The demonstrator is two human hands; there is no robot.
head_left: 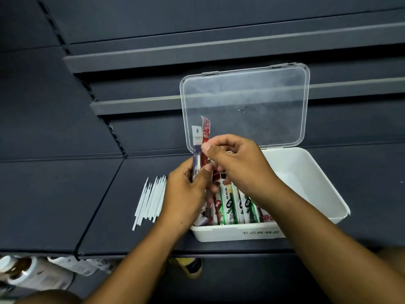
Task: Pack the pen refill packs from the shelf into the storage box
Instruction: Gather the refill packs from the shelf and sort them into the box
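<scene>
A white storage box (pixel 306 172) sits on a dark shelf (pixel 65 194). Its clear lid (pixel 245 106) stands open at the back, leaning up against the shelf wall.

Both hands are over the left end of the box. The left hand (pixel 186 194) is closed around a thin pack with a purple and white label (pixel 196 154). The pack stands almost straight up. The right hand (pixel 236 163) pinches a red pack (pixel 205 132) between the thumb and the fingers. This pack also points up, and its top bends a little to the right. The two packs are right next to each other, just above the box.

More pen refill packs (pixel 232 205) lie inside the box, side by side, at the left and front. They are white with green and red marks. The right part of the box is bare.

A bunch of thin white sticks (pixel 151 198) lies on the shelf, just to the left of the box and the left hand.

Below the shelf edge some papers (pixel 72 264) and a yellow and black thing (pixel 192 266) are on the floor.
</scene>
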